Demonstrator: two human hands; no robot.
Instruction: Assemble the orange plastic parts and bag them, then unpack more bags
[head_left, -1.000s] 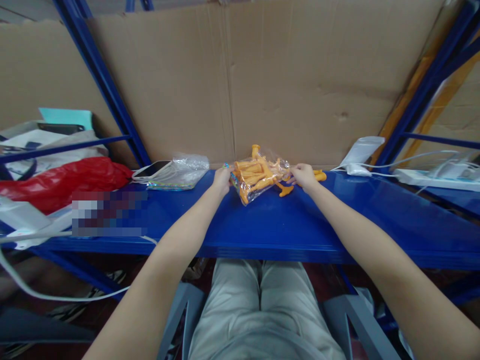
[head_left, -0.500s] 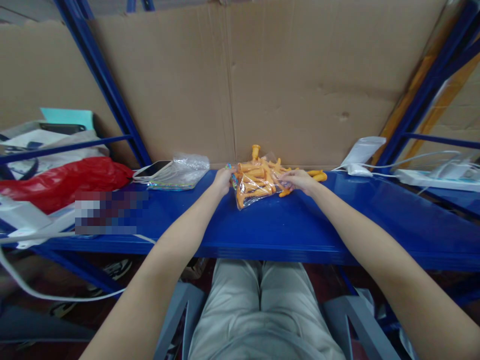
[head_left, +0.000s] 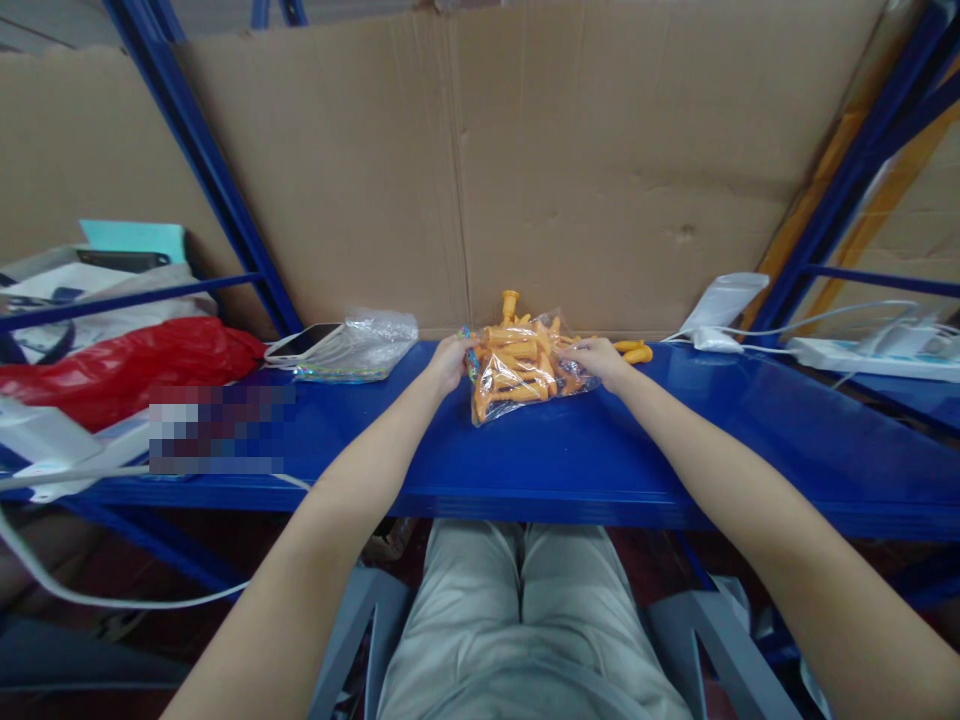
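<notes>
A clear plastic bag [head_left: 517, 372] full of orange plastic pieces lies on the blue shelf top, its shiny film spread towards me. Its left end has a multicoloured edge, and my left hand [head_left: 451, 362] is closed on it there. At the bag's right end my right hand [head_left: 598, 358] is closed on the film; the fingertips are small and partly hidden. Behind the bag an orange piece with a round flared end [head_left: 510, 303] stands upright against the cardboard. More loose orange pieces [head_left: 637, 351] lie just beyond my right hand.
Left of the bag are a phone [head_left: 306, 343] and a stack of clear plastic packaging [head_left: 375, 345]. A red plastic bag [head_left: 142, 365] lies farther left. To the right are a white stand [head_left: 724, 310], cables and a power strip [head_left: 862, 358]. A cardboard sheet [head_left: 600, 170] closes the back.
The bag has shifted slightly towards me and its film has spread over more of the orange pieces at the right. Both hands keep nearly the same places.
</notes>
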